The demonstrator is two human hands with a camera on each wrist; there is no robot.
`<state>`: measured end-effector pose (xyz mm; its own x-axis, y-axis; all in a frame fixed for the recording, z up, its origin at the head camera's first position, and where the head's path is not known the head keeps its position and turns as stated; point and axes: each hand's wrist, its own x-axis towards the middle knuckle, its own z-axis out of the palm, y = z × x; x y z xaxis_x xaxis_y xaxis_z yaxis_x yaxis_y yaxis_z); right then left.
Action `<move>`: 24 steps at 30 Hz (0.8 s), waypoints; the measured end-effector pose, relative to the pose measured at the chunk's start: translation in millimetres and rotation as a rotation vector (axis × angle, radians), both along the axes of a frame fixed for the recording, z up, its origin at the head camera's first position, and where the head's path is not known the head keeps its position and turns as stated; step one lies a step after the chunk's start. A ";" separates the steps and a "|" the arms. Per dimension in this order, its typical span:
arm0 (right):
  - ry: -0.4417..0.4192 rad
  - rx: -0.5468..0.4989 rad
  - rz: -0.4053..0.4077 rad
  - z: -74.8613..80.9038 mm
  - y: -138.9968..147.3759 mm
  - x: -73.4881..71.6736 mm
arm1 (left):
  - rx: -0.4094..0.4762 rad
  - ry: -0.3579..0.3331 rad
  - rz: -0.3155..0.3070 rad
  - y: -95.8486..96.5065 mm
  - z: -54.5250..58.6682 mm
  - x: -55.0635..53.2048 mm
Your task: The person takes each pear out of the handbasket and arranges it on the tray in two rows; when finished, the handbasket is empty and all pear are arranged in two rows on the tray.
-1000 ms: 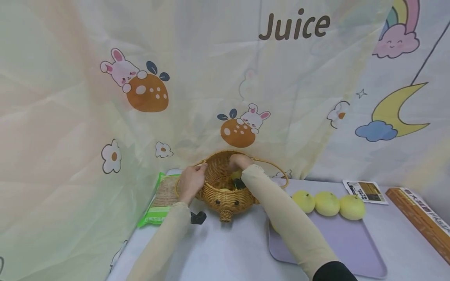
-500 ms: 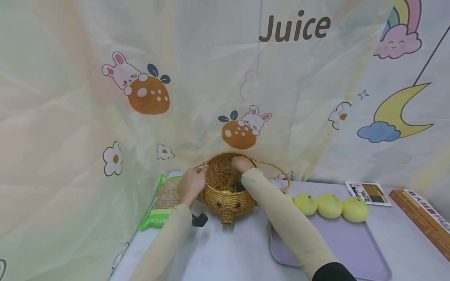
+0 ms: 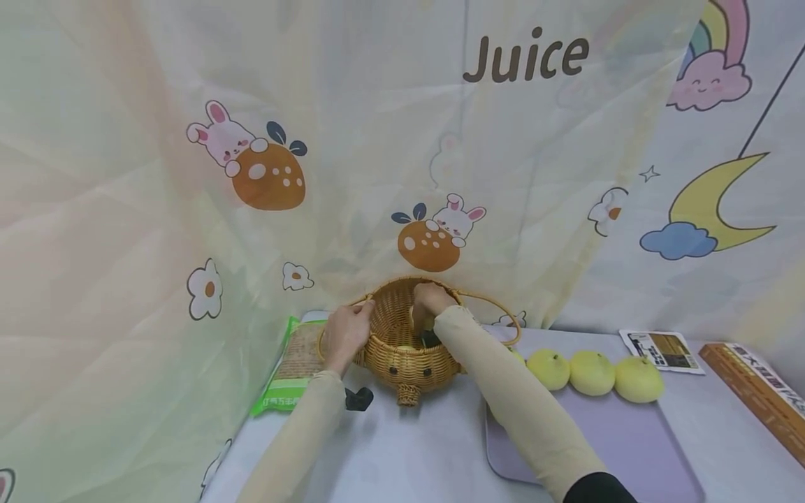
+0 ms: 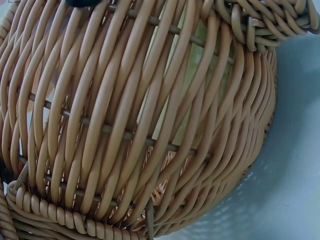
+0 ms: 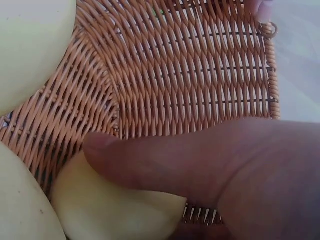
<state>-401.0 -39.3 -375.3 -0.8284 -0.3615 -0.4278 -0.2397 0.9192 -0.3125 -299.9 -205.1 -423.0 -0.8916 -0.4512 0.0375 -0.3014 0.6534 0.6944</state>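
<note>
A wicker basket (image 3: pixel 411 363) with an animal face stands upright at the back of the table. My left hand (image 3: pixel 348 334) grips its left rim, thumb on the edge; in the right wrist view that thumb tip (image 5: pixel 266 10) shows at the rim. My right hand (image 3: pixel 430 304) is down inside the basket. Close up, the right hand (image 5: pixel 215 170) holds a pale yellow pear (image 5: pixel 112 202), thumb over its top; its other fingers are mostly hidden. Two more pears, the upper one (image 5: pixel 32 50) and the lower one (image 5: pixel 22 200), lie beside it in the basket.
A lilac tray (image 3: pixel 604 440) at right carries a row of several pears (image 3: pixel 591 372). A green-edged bag (image 3: pixel 295 367) lies left of the basket. A small packet (image 3: pixel 662 351) and a long brown box (image 3: pixel 757 395) lie at far right. A printed curtain (image 3: pixel 339 140) hangs behind.
A yellow pear seen by my right hand in the basket one second ago is now hidden in the head view. The head view has shifted slightly. My left hand stays on the rim.
</note>
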 end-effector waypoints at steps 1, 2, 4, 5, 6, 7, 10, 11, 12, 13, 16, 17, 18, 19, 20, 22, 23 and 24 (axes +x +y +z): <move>-0.011 -0.003 0.006 0.5 0.2 -0.8 | 0.000 -0.006 0.002 0.0 0.2 0.4; -0.016 0.010 0.022 0.9 0.4 -1.9 | -0.002 -0.012 0.006 0.0 0.5 0.9; -0.004 -0.004 0.037 1.5 2.6 -4.1 | 0.003 -0.023 0.009 1.1 0.2 1.2; 0.010 -0.018 0.046 1.6 3.7 -5.0 | 0.002 -0.024 0.011 1.4 0.1 1.4; 0.020 -0.041 0.053 2.1 4.7 -5.7 | 0.003 -0.024 0.012 1.5 0.0 1.6; 0.035 -0.067 0.059 2.8 5.8 -6.4 | 0.000 -0.019 0.009 1.2 -0.1 1.6; 0.069 -0.171 0.074 6.8 9.6 -7.0 | 0.000 -0.006 0.000 0.5 0.0 1.4; 0.074 -0.191 0.087 8.4 11.2 -6.7 | -0.005 -0.003 -0.003 0.3 0.4 1.4; 0.078 -0.213 0.100 10.3 12.7 -6.2 | -0.008 -0.002 -0.005 0.2 0.6 1.4; 0.085 -0.232 0.115 12.1 14.1 -5.7 | -0.017 0.000 -0.004 0.2 0.7 1.5; 0.122 -0.268 0.154 16.2 18.9 -3.7 | -0.034 -0.004 0.010 0.6 0.4 2.6; 0.133 -0.287 0.160 17.3 20.7 -2.8 | -0.036 -0.007 0.010 0.9 0.2 3.0; 0.138 -0.312 0.161 18.8 22.7 -1.4 | -0.034 -0.012 0.010 1.1 0.0 3.6; 0.139 -0.333 0.160 19.9 24.8 -0.3 | -0.035 -0.013 0.011 1.3 -0.2 4.2; 0.143 -0.352 0.159 21.4 27.2 1.5 | -0.028 -0.015 0.009 1.4 -0.1 4.7; 0.151 -0.394 0.155 24.4 32.0 4.3 | -0.032 -0.016 0.009 1.6 0.2 5.2; 0.158 -0.417 0.149 26.3 34.2 6.2 | -0.030 -0.018 0.009 1.8 0.7 5.2; 0.172 -0.435 0.149 28.7 36.3 8.1 | -0.031 -0.016 0.010 1.6 0.9 4.8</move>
